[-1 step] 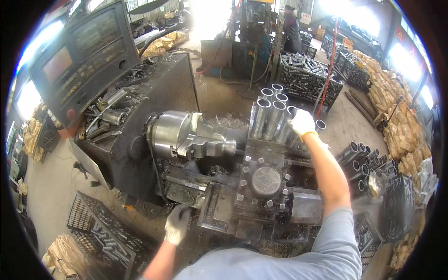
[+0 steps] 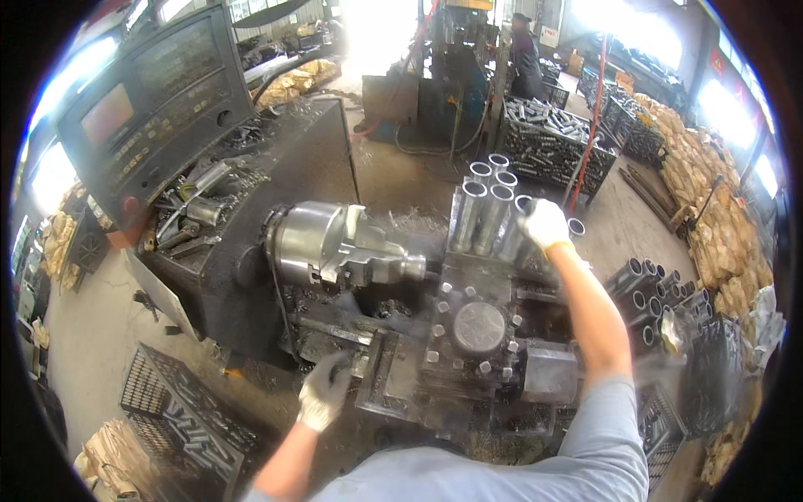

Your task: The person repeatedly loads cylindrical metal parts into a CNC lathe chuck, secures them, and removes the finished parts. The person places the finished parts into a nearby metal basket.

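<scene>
My right hand (image 2: 547,224), in a white glove, is closed at the top rim of a metal tube (image 2: 512,243). That tube stands upright at the right of a cluster of shiny tubes (image 2: 472,213) on the lathe's carriage. My left hand (image 2: 324,391), gloved with darkened fingers, hovers beside the near edge of the lathe bed. Its fingers are loosely spread and slightly blurred, and nothing shows in them. The lathe chuck (image 2: 309,243) has a short metal piece (image 2: 413,266) at its jaws. Right of it sits the tool post (image 2: 478,326).
A control panel (image 2: 138,100) rises at the left. More tubes (image 2: 644,293) lie stacked at the right. Crates of metal parts (image 2: 548,138) stand behind, and a person (image 2: 525,58) is at the back. A black mesh crate (image 2: 180,418) stands at lower left.
My left hand has risen slightly up and to the right, its fingers less curled. My right hand stays at the tube's top, and the view has shifted a little.
</scene>
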Action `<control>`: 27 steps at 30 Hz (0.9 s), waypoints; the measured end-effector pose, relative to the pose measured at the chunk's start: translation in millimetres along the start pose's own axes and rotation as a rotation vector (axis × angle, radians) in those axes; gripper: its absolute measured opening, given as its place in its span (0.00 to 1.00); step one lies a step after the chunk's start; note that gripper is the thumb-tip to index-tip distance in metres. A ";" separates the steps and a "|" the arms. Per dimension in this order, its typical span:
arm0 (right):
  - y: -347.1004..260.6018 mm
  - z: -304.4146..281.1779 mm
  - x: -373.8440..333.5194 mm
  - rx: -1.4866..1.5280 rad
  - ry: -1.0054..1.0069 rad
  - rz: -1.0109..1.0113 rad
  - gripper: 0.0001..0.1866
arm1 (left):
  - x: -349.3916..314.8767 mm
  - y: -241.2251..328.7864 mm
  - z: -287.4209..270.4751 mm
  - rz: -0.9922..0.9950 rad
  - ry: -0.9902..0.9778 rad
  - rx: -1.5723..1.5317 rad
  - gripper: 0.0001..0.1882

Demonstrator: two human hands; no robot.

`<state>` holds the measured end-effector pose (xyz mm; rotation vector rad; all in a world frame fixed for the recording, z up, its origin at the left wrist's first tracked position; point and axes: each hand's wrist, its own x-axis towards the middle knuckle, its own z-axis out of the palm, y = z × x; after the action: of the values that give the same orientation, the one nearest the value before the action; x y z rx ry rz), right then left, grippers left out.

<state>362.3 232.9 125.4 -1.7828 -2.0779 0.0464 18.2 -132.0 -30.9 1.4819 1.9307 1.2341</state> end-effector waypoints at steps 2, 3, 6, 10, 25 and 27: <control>-25.9 -19.8 -24.1 -0.059 -0.030 -0.104 0.18 | 61.2 63.9 4.5 0.319 -0.036 0.042 0.30; -39.3 -32.8 -40.7 -0.109 0.070 -0.271 0.14 | 91.6 96.5 8.3 0.417 -0.078 -0.018 0.39; -88.5 -65.9 -66.7 0.047 0.426 -0.795 0.06 | 174.7 183.1 36.9 0.712 0.104 0.086 0.41; -109.7 -86.2 -62.3 0.357 0.178 -0.903 0.27 | 236.6 212.9 25.1 0.477 0.008 0.146 0.27; -91.3 168.4 49.0 0.303 -1.636 -0.241 0.21 | 139.1 92.3 5.3 0.090 -0.027 -0.276 0.18; -87.5 168.7 57.9 0.626 -1.686 -1.029 0.20 | 93.6 69.3 30.3 0.231 -0.091 -0.072 0.18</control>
<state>220.0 310.9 10.9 0.2105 -2.9550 2.1108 46.7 -31.1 28.3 1.7294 1.6758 1.2937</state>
